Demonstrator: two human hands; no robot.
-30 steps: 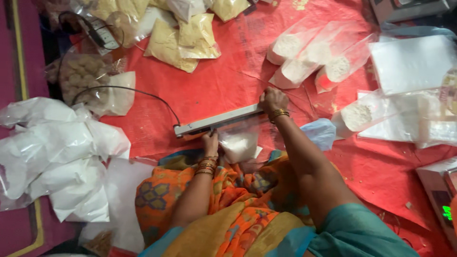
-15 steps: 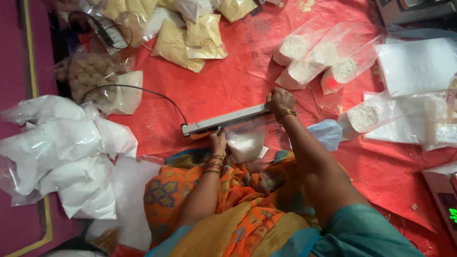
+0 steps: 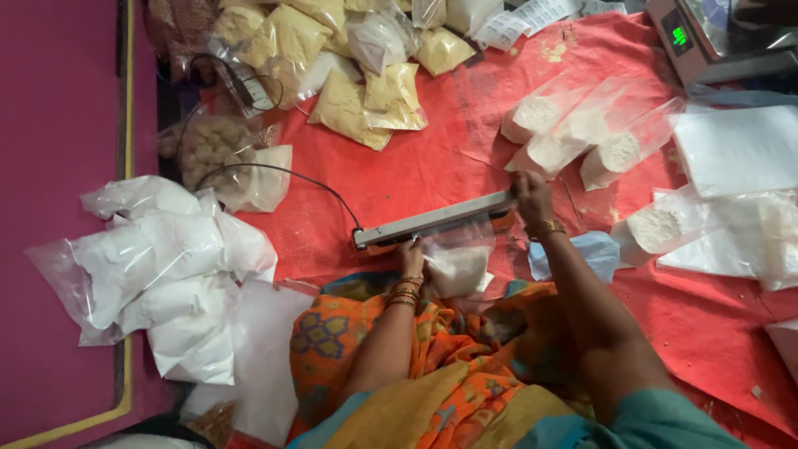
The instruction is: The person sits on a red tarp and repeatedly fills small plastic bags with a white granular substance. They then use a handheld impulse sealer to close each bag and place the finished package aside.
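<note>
On a red floor sheet [image 3: 432, 179], the person's right hand [image 3: 530, 193] presses down, fingers closed, on the end of a grey heat sealer bar [image 3: 432, 222]. Their left hand [image 3: 412, 256] pinches the clear plastic bag of white powder [image 3: 457, 264], whose open top lies under the bar. A black cord [image 3: 274, 170] runs from the sealer's left end. Sealed white bags [image 3: 166, 266] pile at left, yellow powder bags [image 3: 357, 83] sit above, open filled bags [image 3: 582, 137] lie at right near a weighing scale [image 3: 706, 37].
</note>
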